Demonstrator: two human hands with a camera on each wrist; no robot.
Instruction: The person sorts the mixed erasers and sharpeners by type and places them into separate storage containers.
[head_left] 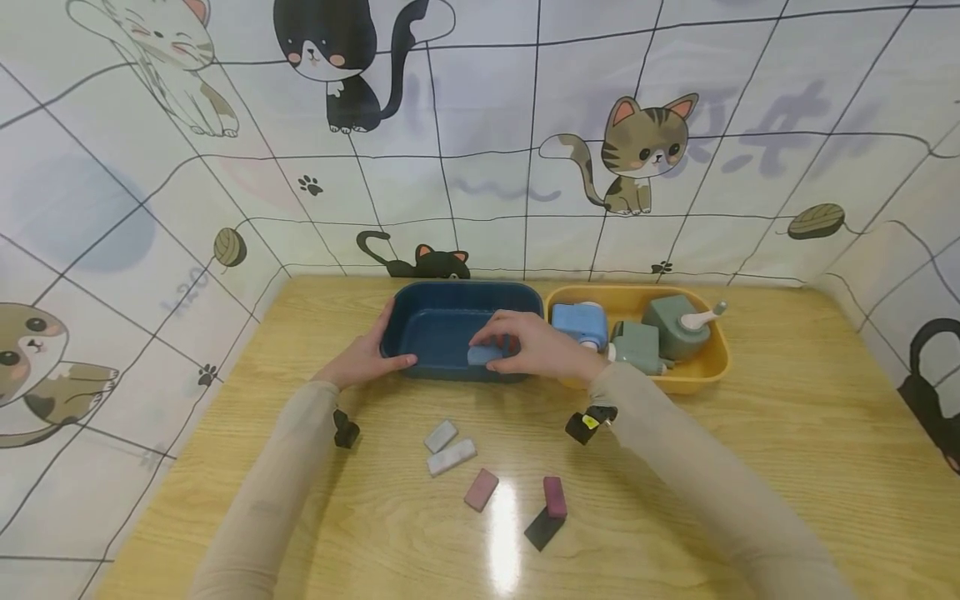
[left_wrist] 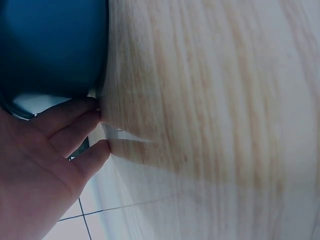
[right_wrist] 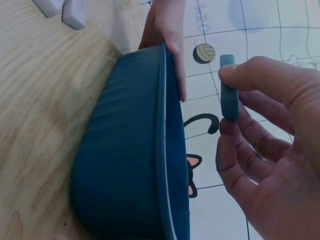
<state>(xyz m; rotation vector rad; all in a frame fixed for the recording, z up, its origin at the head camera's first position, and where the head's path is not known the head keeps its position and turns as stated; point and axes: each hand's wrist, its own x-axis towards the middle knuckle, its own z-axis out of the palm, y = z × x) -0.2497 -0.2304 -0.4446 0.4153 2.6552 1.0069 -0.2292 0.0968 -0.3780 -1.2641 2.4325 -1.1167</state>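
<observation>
Blue block (right_wrist: 230,102) escapes only left-wrist view.

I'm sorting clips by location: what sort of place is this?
Perhaps an indoor tabletop work corner: a wood-grain table meets a cat-patterned wall covering, with a blue bin and a yellow bin on the table.

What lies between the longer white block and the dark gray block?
The head view shows a pink block lying between the longer white block and the dark gray block.

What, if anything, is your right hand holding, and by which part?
The right hand pinches a blue block, thumb on one long, narrow side.
</observation>
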